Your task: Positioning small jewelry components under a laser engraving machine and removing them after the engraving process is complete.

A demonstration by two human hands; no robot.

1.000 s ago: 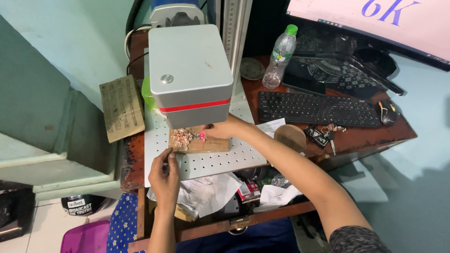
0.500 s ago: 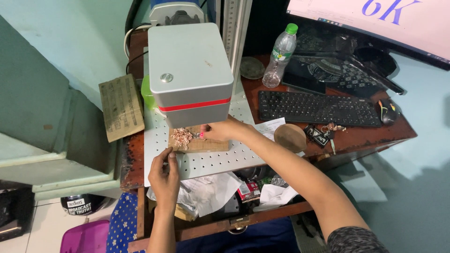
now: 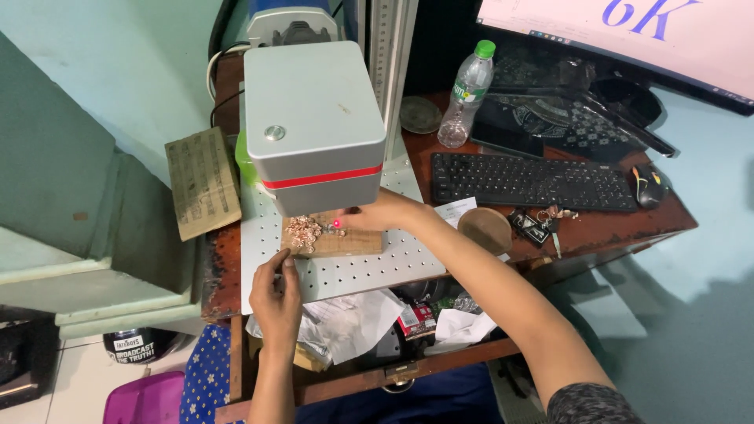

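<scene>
Two bare hands work at the middle of the frame, on a white perforated plate [image 3: 353, 271] under a grey box-shaped machine head [image 3: 314, 126] with a red stripe. The right hand [image 3: 381, 213] reaches in from the lower right and rests on a small wooden block [image 3: 349, 242] that lies on the plate; its fingertips are pinched together at the block's top edge, where a pink spot glows, though what they pinch is too small to tell. A heap of small copper-coloured metal pieces [image 3: 302, 232] sits on the left end of the block, just beside those fingertips. The left hand [image 3: 275, 294] lies lower on the plate, near its front edge, with fingers curled and thumb meeting forefinger; whether anything is between them cannot be told. Right of the plate, a black keyboard [image 3: 530, 180] lies on the brown desk [image 3: 620, 228], with a clear plastic bottle [image 3: 465, 94] above it and a round wooden disc [image 3: 484, 230] below.
</scene>
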